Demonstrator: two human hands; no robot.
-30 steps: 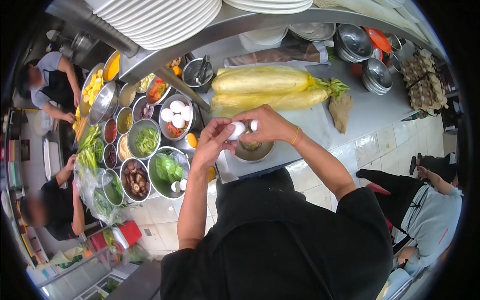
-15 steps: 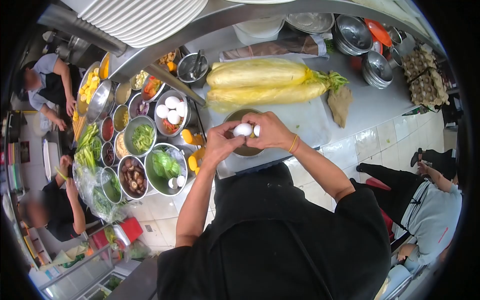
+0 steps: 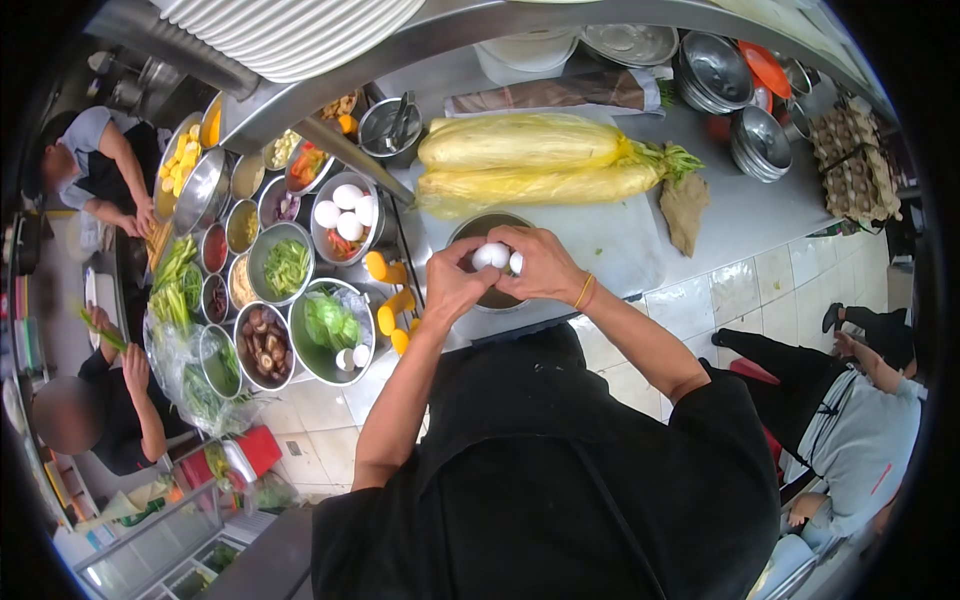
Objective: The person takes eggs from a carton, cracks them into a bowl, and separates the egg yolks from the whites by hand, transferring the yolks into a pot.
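Over a round metal bowl (image 3: 478,222), both hands meet around a white egg (image 3: 490,256). My left hand (image 3: 455,278) grips its left side with thumb and fingers. From the other side my right hand (image 3: 545,264) closes on it, with a second white egg or shell piece (image 3: 516,262) under its fingers. A line runs down the white surface; I cannot tell how far the shell is broken. The bowl's inside is mostly hidden by my hands. It stands at the front of a white cutting board (image 3: 620,245).
Large yellow-wrapped leafy bundles (image 3: 530,165) lie behind the bowl. At left stand a pot of whole eggs (image 3: 348,197), a bucket with lettuce and white shells (image 3: 330,330), and yellow handles (image 3: 395,300). Plates (image 3: 290,35) sit overhead. Co-workers (image 3: 95,410) are at left and right.
My hands have drawn slightly closer together, and the white pieces have shifted a little. At left, one co-worker's hands have moved, now with a green stalk held up.
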